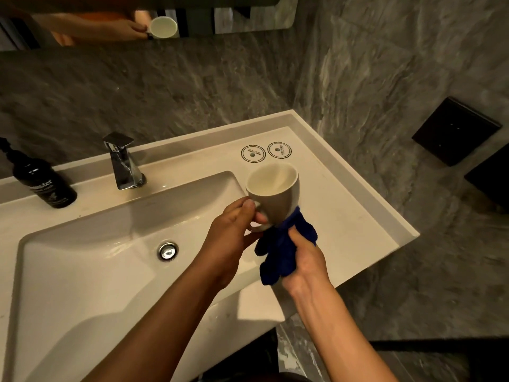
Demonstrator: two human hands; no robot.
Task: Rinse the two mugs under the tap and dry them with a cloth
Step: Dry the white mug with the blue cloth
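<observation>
A white mug (275, 193) is held above the right side of the counter, tilted with its mouth facing up and away. My left hand (234, 230) grips it by the handle. My right hand (303, 260) clutches a dark blue cloth (283, 244), whose upper end touches the mug's lower outer side. The chrome tap (124, 164) stands at the back of the basin, with no water running. Only one mug is in view on the counter side; its reflection shows in the mirror (162, 27).
The white basin (82, 271) with a chrome drain plug (168, 251) lies to the left. A black pump bottle (44, 180) stands at the back left. Two round coasters (265, 152) lie on the counter at the back right. Grey stone walls close the corner.
</observation>
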